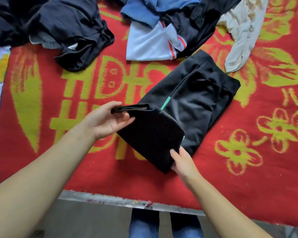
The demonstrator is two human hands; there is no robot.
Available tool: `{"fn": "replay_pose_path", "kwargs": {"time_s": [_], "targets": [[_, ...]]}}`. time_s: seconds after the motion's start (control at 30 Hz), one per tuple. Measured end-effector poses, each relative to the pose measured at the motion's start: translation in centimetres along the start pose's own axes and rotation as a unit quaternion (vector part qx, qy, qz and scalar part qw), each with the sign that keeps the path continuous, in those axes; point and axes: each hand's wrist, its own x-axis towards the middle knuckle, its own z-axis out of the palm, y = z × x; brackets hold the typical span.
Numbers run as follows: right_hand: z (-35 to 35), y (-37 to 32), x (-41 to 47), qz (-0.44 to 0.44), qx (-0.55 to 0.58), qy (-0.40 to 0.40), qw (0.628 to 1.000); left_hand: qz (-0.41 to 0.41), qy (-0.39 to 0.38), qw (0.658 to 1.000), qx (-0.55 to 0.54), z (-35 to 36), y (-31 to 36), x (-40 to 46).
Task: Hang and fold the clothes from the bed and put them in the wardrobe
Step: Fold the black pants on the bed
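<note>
On the red blanket (pixel 41 160), both hands grasp the limp, light black trousers (pixel 187 103): left hand (pixel 108 121) pinching the ten-o'clock corner, right hand (pixel 181 162) the five-o'clock edge.

You are holding the black garment (pixel 179 107) on the red blanket (pixel 248 177); left hand (pixel 107 120) pinching its folded end; right hand (pixel 182 162) gripping the near corner.

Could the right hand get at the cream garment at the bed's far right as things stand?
Probably not at once. The right hand is gripping the near corner of the black garment being folded, so it would have to let go first. Beyond that, only bare blanket lies between it and the cream garment.
</note>
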Motion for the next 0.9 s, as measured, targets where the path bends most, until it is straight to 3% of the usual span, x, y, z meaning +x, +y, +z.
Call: {"fn": "replay_pose_path", "kwargs": {"time_s": [0.1, 0.13, 0.17, 0.2, 0.23, 0.27, 0.33, 0.4, 0.43, 0.47, 0.5, 0.6, 0.67, 0.77, 0.9], "targets": [[-1.6, 0.3, 2.6, 0.037, -0.031, 0.144, 0.988, 0.016, 0.031, 0.996, 0.077, 5.1, -1.0, 4.6], [-1.9, 0.4, 2.9, 0.035, -0.036, 0.188, 0.981, 0.035, 0.06, 0.986, 0.149, 5.8, -1.7, 6.0], [-2.0, 0.5, 2.8, 0.016, -0.044, 0.225, 0.973, 0.073, 0.101, 0.959, 0.255, 5.9, -2.4, 7.3], [-2.0, 0.5, 2.2, -0.018, -0.075, 0.259, 0.963, 0.131, 0.151, 0.9, 0.387, 5.5, -3.2, 8.0], [-1.8, 0.5, 1.3, -0.07, -0.135, 0.289, 0.945, 0.202, 0.17, 0.818, 0.511, 4.5, -3.7, 8.1], [-1.3, 0.6, 0.2, -0.141, -0.211, 0.309, 0.917, 0.284, 0.131, 0.726, 0.612, 3.3, -4.2, 8.0], [0.9, 1.0, -1.8, -0.295, -0.371, 0.29, 0.831, 0.375, -0.027, 0.505, 0.777, 0.0, -5.1, 7.9], [3.8, 2.9, -2.2, -0.329, -0.558, 0.203, 0.734, 0.3, -0.115, 0.248, 0.914, -3.1, -5.2, 7.8], [4.9, 3.8, -1.6, -0.298, -0.624, 0.162, 0.704, 0.257, -0.126, 0.165, 0.944, -4.8, -5.1, 8.1], [5.5, 4.5, -0.7, -0.25, -0.665, 0.141, 0.69, 0.24, -0.128, 0.123, 0.955, -5.9, -5.0, 8.5], [5.7, 4.8, 0.5, -0.205, -0.684, 0.136, 0.687, 0.248, -0.113, 0.109, 0.956, -6.5, -4.8, 8.8], [4.2, 4.1, 3.3, -0.109, -0.705, 0.15, 0.685, 0.266, -0.069, 0.119, 0.954, -6.3, -4.8, 10.4], [3.4, 3.1, 4.2, -0.098, -0.724, 0.144, 0.667, 0.282, -0.066, 0.097, 0.952, -6.1, -5.6, 11.6], [3.6, 1.1, 3.0, -0.081, -0.745, 0.086, 0.657, 0.311, -0.054, 0.113, 0.942, -5.5, -6.2, 11.8], [1.4, -1.5, 0.8, -0.044, -0.754, -0.043, 0.653, 0.163, -0.101, 0.087, 0.978, -2.5, -6.9, 8.3]]}}
